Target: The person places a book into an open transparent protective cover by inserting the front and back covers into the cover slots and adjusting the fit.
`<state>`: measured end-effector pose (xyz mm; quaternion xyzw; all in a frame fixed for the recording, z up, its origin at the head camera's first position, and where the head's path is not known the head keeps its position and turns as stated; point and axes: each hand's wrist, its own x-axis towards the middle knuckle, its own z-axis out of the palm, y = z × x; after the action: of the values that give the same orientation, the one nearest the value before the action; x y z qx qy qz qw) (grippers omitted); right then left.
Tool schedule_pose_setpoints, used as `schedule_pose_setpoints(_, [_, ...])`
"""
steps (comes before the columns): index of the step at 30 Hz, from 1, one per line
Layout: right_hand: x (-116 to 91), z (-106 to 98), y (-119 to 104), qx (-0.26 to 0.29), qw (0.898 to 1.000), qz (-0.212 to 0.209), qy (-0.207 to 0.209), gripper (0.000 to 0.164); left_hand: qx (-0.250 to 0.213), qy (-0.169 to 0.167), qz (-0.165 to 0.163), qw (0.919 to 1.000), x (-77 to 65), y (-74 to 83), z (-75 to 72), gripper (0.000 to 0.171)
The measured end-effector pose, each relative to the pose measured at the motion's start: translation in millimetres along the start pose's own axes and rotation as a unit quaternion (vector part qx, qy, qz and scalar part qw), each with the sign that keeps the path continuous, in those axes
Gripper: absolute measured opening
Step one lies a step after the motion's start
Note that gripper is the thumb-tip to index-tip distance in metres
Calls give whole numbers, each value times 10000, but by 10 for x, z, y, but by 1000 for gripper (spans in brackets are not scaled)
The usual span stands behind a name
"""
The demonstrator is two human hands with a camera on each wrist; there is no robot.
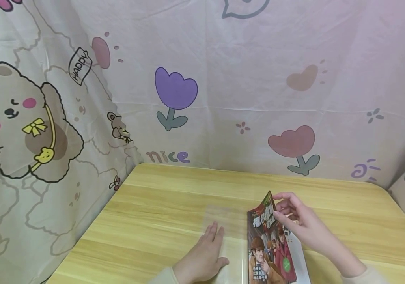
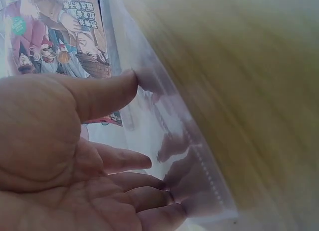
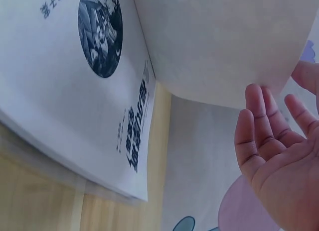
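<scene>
A paperback book [image 1: 267, 250] with a colourful illustrated cover lies on the table, right of centre. My right hand [image 1: 305, 223] pinches the upper outer corner of the front cover, which bends up off the pages. Under it shows a white title page [image 3: 55, 86] with black lettering and an oval picture; the cover's plain inside [image 3: 219, 47] faces the right wrist camera. To the left of the book lies a clear plastic sheet [image 1: 233, 246]. My left hand [image 1: 200, 254] rests on this sheet, fingers extended and thumb [image 2: 112, 94] spread toward the book.
The wood-grain table [image 1: 145, 221] extends to both sides of the book. Behind it hangs a pale curtain [image 1: 223, 79] printed with flowers, and a bear print [image 1: 7, 130] shows at the left. The curtain meets the table's back edge.
</scene>
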<state>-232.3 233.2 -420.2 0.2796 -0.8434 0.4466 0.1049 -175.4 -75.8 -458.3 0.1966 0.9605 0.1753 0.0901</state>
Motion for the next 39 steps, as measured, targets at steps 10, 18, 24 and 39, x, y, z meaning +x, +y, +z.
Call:
schedule_pose_setpoints(10, [43,111,-82,-225,9997,-93,-98,33,-152,-81,-43,9998,13,16,-40,77])
schedule_pose_setpoints(18, [60,213,-129,-305,9988,-356,-145,31,208,-91,-89,9997,36,35,25,78])
schedule_pose_setpoints(24, [73,294,-164,-431,9977,-312,-408,33,546,-210,-155,9982,47,46,37,79])
schedule_pose_setpoints(39, [65,504,-240,-973,9921,-353,-709,28,473,69,-314,9984,36,74,12,74])
